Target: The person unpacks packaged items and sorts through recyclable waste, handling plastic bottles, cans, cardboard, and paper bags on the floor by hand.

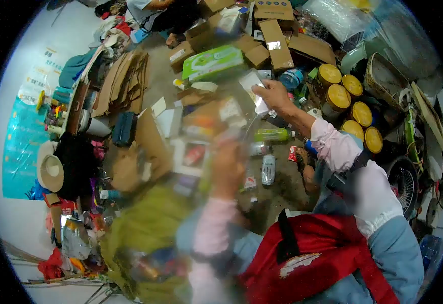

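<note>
My right hand (273, 96) reaches forward, its fingers pinched on the edge of a flat white box (253, 91). Motion smears my left hand (227, 164), which is over the pile in the middle; its fingers and anything in them cannot be made out. Left of it, a white box with a red patch (192, 156) lies blurred among the cardboard. A green bottle (272, 134) and a clear bottle with a pale label (268, 169) lie on the floor, to the right of my left hand and below my right hand.
Yellow-lidded containers (338, 96) stand at the right, near a spoked wheel (406, 185). A green box (213, 63) and cardboard boxes (276, 44) are further forward. Flattened cardboard (122, 83) leans at the left. An olive sack (148, 228) is near my legs. Another person (153, 6) is at the top.
</note>
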The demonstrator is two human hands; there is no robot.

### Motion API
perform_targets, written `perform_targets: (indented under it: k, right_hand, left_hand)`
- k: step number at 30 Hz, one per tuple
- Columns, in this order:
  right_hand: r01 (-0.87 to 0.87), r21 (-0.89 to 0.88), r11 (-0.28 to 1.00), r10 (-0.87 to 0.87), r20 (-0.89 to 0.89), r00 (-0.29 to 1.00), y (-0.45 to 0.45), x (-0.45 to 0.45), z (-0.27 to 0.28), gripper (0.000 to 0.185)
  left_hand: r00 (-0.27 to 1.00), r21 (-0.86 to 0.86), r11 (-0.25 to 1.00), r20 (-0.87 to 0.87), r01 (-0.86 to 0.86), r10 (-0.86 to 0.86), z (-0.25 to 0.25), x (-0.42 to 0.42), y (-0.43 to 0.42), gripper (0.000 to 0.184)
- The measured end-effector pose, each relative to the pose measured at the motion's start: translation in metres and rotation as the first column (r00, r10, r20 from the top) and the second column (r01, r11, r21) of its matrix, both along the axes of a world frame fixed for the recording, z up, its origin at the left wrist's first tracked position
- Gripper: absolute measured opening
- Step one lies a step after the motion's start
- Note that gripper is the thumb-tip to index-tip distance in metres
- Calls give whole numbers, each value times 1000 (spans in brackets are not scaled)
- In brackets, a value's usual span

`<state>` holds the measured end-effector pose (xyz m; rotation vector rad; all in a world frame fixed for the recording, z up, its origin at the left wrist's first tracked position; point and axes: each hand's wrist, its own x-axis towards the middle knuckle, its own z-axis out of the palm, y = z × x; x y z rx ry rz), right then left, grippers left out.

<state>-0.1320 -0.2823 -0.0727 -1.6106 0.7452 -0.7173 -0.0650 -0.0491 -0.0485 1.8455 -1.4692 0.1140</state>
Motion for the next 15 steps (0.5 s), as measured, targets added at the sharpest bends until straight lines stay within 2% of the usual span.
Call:
perform_targets:
  k: [2, 4, 5, 6, 7, 8, 9, 10, 11, 13, 15]
  right_hand:
    - [82, 20, 996, -82, -36, 996, -23, 14, -51, 23]
    - [-41, -110, 993, 10, -266, 964, -55, -29, -42, 27]
    - [-121, -190, 974, 38, -392, 919, -75, -64, -29, 33]
    - [-41, -150, 988, -17, -366, 930, -90, -98, -17, 40]
    - [213, 48, 976, -207, -119, 971, -95, -99, -4, 33]
    - [393, 249, 885, -436, 148, 888, -98, -100, 9, 28]
    - [424, 714, 557, -710, 144, 689, -115, -96, -14, 26]
    - [377, 590, 714, -519, 83, 851, -130, -96, -37, 25]
    - [285, 463, 839, -317, -9, 948, -145, -95, -61, 24]
    - [-32, 230, 973, 18, 62, 998, -125, -72, -49, 33]
    - [34, -187, 982, -41, -34, 999, -63, -49, -12, 40]
  left_hand:
    - [1000, -25, 1000, 19, 2, -1, 1, -2, -1, 26]
    - [995, -86, 995, 92, 57, -49, 12, -5, 0, 24]
    - [976, -207, 978, -200, 42, -84, 17, -7, 7, 23]
    - [875, -304, 953, -460, 0, -147, 26, -5, 21, 23]
    - [888, -192, 977, -459, -98, -1, 39, 3, 34, 26]
    - [886, -72, 979, -442, -189, 138, 53, 11, 48, 31]
    - [781, -74, 956, -596, -284, 186, 50, 18, 50, 31]
    - [660, -73, 926, -722, -369, 207, 41, 36, 41, 32]
    - [529, -61, 897, -824, -438, 203, 25, 58, 34, 33]
    - [694, -153, 859, -665, -489, 277, -26, 91, 32, 33]
    - [425, -307, 794, -903, -525, -68, 8, 62, 21, 33]
